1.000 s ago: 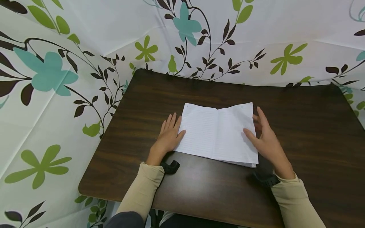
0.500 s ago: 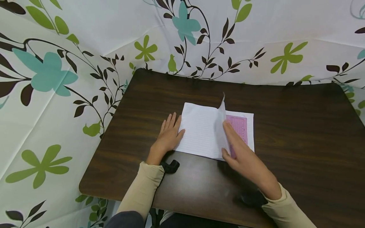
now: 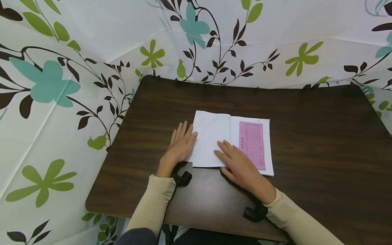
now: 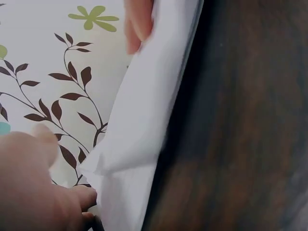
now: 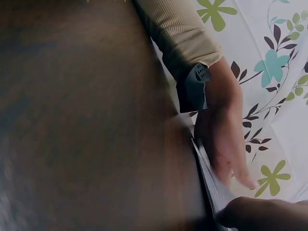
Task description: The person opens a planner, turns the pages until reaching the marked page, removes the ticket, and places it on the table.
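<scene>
An open notebook [image 3: 211,134] with white ruled pages lies on the dark wooden table [image 3: 312,153]. On its right page is a pink printed panel [image 3: 251,144] with a grid of small markings. My left hand [image 3: 178,146] rests at the left edge of the left page, fingers straight. My right hand [image 3: 240,166] lies across the lower middle of the notebook, fingers spread and touching the left page near the fold. In the left wrist view the page edge [image 4: 139,106] runs between both hands. The right wrist view shows my left hand [image 5: 224,139] beyond the notebook's edge.
Dark wrist-worn devices [image 3: 182,178] sit at both cuffs. A white curtain [image 3: 104,30] with printed leaves and flowers hangs behind the table and along its left side. The table's front edge is close to my body.
My right hand has moved left from the right page's outer edge, turning a leaf over to the left side. The pink panel has come into view. My left hand stays in place.
</scene>
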Motion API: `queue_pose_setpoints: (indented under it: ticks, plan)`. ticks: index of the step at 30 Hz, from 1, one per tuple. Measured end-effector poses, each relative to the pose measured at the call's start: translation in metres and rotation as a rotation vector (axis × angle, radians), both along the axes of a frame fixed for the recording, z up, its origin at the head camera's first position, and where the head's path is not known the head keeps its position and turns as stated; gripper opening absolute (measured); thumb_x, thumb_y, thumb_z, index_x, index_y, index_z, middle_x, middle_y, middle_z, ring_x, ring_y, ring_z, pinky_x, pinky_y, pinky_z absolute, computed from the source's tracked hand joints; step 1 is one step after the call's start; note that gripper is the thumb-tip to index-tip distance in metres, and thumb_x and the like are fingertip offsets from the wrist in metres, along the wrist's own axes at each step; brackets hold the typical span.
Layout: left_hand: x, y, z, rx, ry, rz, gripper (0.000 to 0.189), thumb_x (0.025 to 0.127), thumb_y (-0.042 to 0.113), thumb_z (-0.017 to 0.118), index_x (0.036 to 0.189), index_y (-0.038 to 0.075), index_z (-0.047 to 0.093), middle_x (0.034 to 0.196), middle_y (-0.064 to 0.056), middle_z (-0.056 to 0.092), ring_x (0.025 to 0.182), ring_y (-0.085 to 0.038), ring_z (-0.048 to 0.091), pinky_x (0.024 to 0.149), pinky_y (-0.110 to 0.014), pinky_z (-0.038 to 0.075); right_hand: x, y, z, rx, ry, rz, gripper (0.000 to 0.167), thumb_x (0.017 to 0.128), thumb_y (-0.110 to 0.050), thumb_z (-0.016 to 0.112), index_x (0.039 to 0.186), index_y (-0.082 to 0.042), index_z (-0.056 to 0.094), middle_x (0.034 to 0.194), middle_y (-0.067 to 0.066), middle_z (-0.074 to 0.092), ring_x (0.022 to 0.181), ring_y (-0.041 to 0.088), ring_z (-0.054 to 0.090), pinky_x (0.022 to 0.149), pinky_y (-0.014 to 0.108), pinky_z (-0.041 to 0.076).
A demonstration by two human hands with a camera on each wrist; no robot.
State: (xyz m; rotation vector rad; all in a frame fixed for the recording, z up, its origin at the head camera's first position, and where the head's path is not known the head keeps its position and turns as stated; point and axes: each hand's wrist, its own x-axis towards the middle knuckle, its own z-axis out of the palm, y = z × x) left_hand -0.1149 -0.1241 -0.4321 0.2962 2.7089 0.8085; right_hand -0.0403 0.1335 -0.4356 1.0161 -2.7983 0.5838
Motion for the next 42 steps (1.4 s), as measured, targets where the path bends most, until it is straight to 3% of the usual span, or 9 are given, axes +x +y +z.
queue_pose_setpoints:
  ticks: [7,11,13,16,20,23,30,39,42]
  plan:
    - [-0.002,-0.001,-0.002,-0.050,0.014,-0.017,0.076,0.110,0.052,0.035,0.169,0.012,0.009,0.177,-0.012,-0.006,0.165,-0.030,-0.011,0.133,-0.052,-0.006,-0.005,0.001,-0.003,-0.028,-0.085,0.016,0.063,0.098,-0.036,0.073,0.153,-0.012,0.054,0.167,0.014,0.041,0.156,0.035,0.037,0.122,0.057,0.037]
    - [-0.002,-0.001,-0.002,-0.065,0.014,-0.030,0.077,0.111,0.050,0.039,0.169,0.011,0.008,0.177,-0.013,-0.007,0.165,-0.031,-0.011,0.133,-0.053,-0.005,-0.010,0.011,0.004,-0.139,-0.155,-0.049,0.061,0.100,-0.035,0.070,0.155,-0.015,0.051,0.167,0.010,0.042,0.152,0.031,0.044,0.120,0.056,0.040]
    - [-0.001,0.000,-0.002,-0.068,0.014,-0.035,0.076,0.111,0.047,0.040,0.169,0.011,0.008,0.177,-0.014,-0.007,0.165,-0.031,-0.010,0.133,-0.053,-0.005,-0.016,0.020,0.007,-0.232,-0.130,-0.127,0.052,0.101,-0.028,0.070,0.148,-0.011,0.058,0.155,0.012,0.056,0.140,0.032,0.057,0.113,0.056,0.047]
    - [-0.001,0.000,-0.003,-0.071,0.018,-0.036,0.073,0.112,0.044,0.039,0.169,0.011,0.008,0.177,-0.014,-0.006,0.165,-0.031,-0.010,0.133,-0.053,-0.004,-0.027,0.040,0.012,-0.304,-0.064,-0.320,0.035,0.102,-0.020,0.067,0.134,-0.004,0.068,0.129,0.016,0.070,0.116,0.035,0.068,0.099,0.057,0.054]
    - [0.000,0.003,-0.002,-0.090,0.033,-0.016,0.068,0.113,0.040,0.038,0.169,0.012,0.011,0.177,-0.013,-0.003,0.165,-0.031,-0.007,0.133,-0.052,-0.002,-0.036,0.070,0.016,-0.217,-0.090,-0.610,0.035,0.104,-0.026,0.064,0.128,0.000,0.068,0.112,0.019,0.066,0.094,0.034,0.066,0.080,0.054,0.056]
    - [0.000,0.006,-0.001,-0.080,0.059,0.019,0.066,0.113,0.037,0.042,0.168,0.011,0.018,0.177,-0.015,0.004,0.165,-0.032,-0.001,0.133,-0.053,0.002,-0.038,0.086,0.018,-0.133,-0.179,-0.717,0.047,0.104,-0.034,0.064,0.134,0.002,0.063,0.116,0.023,0.061,0.092,0.035,0.060,0.077,0.054,0.055]
    - [-0.001,0.008,-0.001,0.003,0.093,0.083,0.063,0.110,0.030,0.051,0.165,0.008,0.030,0.175,-0.018,0.013,0.165,-0.035,0.005,0.132,-0.057,0.005,-0.044,0.094,0.015,-0.090,-0.338,-0.772,0.070,0.098,-0.044,0.070,0.143,0.007,0.052,0.137,0.033,0.047,0.097,0.043,0.055,0.087,0.061,0.053]
    - [-0.004,0.007,-0.001,0.165,0.079,0.138,0.059,0.106,0.022,0.060,0.159,0.005,0.041,0.173,-0.021,0.019,0.164,-0.037,0.008,0.132,-0.059,0.002,-0.049,0.097,0.014,-0.141,-0.423,-0.773,0.057,0.101,-0.034,0.069,0.134,0.010,0.058,0.137,0.035,0.044,0.108,0.046,0.051,0.099,0.066,0.051]
    - [-0.005,0.009,-0.002,0.209,0.096,0.174,0.057,0.104,0.020,0.063,0.156,0.004,0.046,0.172,-0.021,0.025,0.163,-0.038,0.013,0.131,-0.059,0.004,-0.049,0.100,0.013,-0.156,-0.411,-0.765,0.054,0.101,-0.033,0.069,0.130,0.012,0.061,0.135,0.034,0.045,0.107,0.044,0.050,0.094,0.064,0.052]
